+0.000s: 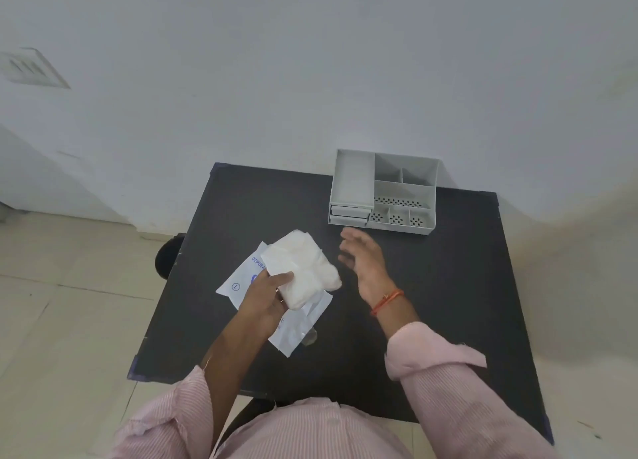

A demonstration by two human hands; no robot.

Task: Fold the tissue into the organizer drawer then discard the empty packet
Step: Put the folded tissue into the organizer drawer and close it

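Observation:
A folded white tissue (303, 268) is held a little above the table by my left hand (267, 296), thumb on top. Under it lies the flat white packet (297, 331) with blue print, partly hidden by the tissue and hand. My right hand (364, 258) hovers to the right of the tissue, fingers apart and blurred, holding nothing. The grey plastic organizer (383, 191) stands at the table's back edge by the wall, its small drawers (349, 215) at the lower left front, pushed in.
The black table (448, 303) fills the middle of the view, against a white wall. Tiled floor lies to the left and right. A dark round object (169, 256) shows beyond the table's left edge.

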